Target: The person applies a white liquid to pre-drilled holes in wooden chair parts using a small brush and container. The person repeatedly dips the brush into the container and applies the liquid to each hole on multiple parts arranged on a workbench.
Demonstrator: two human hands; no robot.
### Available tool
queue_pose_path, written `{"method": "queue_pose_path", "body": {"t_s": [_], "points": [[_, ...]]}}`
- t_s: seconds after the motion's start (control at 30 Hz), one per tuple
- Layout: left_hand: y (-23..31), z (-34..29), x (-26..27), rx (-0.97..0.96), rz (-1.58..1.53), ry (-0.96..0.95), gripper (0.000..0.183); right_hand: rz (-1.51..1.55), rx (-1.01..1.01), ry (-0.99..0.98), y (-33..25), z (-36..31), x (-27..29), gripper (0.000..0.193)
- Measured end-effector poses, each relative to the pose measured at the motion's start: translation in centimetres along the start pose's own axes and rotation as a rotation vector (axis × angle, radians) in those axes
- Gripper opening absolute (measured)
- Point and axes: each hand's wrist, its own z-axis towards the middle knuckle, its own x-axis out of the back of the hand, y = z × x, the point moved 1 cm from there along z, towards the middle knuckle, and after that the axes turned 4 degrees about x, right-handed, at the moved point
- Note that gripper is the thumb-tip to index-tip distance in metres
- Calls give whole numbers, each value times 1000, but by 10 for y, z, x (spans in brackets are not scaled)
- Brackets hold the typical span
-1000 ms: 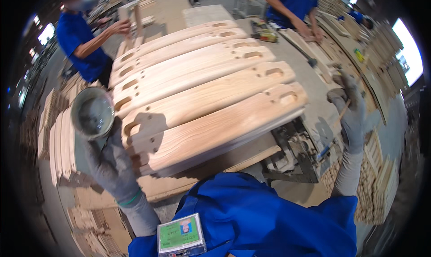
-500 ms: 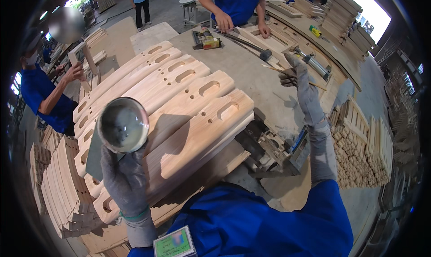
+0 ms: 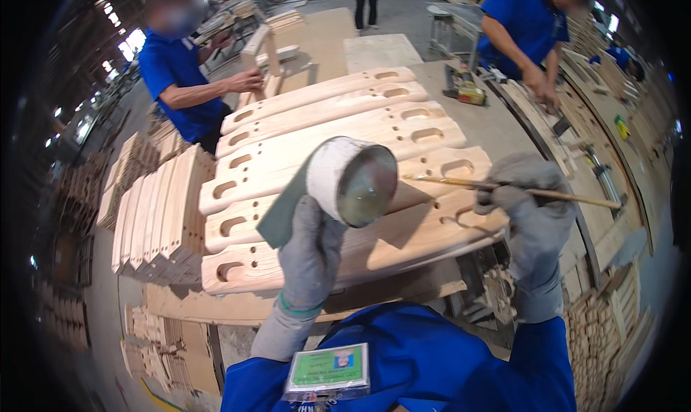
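My gloved left hand [image 3: 311, 252] grips a small white cup [image 3: 327, 178], tilted so its mouth faces right; something greenish and wet shows inside. A flat dark green sheet [image 3: 282, 214] sticks out beside the cup, apparently held in the same hand. My gloved right hand [image 3: 529, 192] pinches a thin wooden stick [image 3: 461, 182], its tip pointing left toward the cup's mouth, a little apart from it. Below both hands lies a row of pale wooden boards [image 3: 317, 149] with oval slots and small round holes near their ends.
Stacked boards [image 3: 162, 210] stand at the left. A co-worker [image 3: 183, 88] there holds a wooden frame [image 3: 263, 56]; another co-worker [image 3: 522, 30] works at the far right bench. A nail gun [image 3: 464, 84] lies on the table's far side. Wooden pieces [image 3: 604, 333] are piled at lower right.
My right hand has come in from the far right with the stick, toward the cup. The cup has tipped from facing up to facing right. The view has swung left.
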Motion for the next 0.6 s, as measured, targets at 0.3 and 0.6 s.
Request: {"method": "queue_pose_path", "body": {"t_s": [0.3,0.6], "points": [[-7,-14,8,-727,1171,79,50,-124,45,-247,40,-25,-34,12],[-13,-15,14,-529,761,77,39,-78,282,-326,31,-43,-29,14]]}}
